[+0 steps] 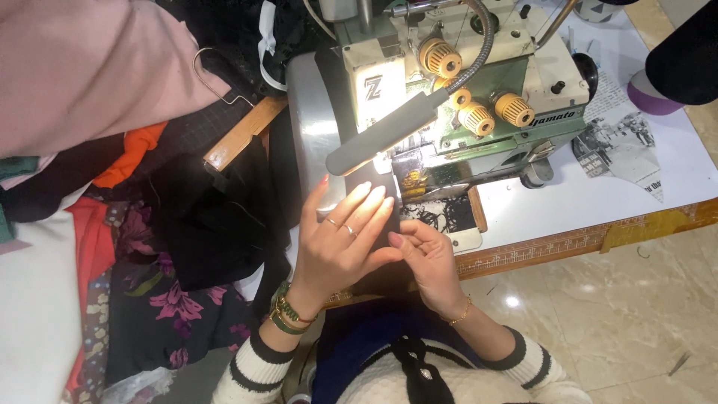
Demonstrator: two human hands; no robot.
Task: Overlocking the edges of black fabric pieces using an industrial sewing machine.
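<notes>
Head view: left hand (pixel 340 243) hides most of the black fabric (pixel 374 183).

White label plate (pixel 372 87) on machine front

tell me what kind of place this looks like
Likely a small tailoring or garment workshop: an overlock sewing machine on a white table, heaped clothes, and a wooden hanger.

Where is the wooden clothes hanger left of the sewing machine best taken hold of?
Take the wooden hanger by its exposed wooden bar, coming from above. That bar lies flat and uncovered on the dark fabric pile, while the metal hook runs under the pink cloth. Both hands, left and right, are on black fabric at the machine.
</notes>
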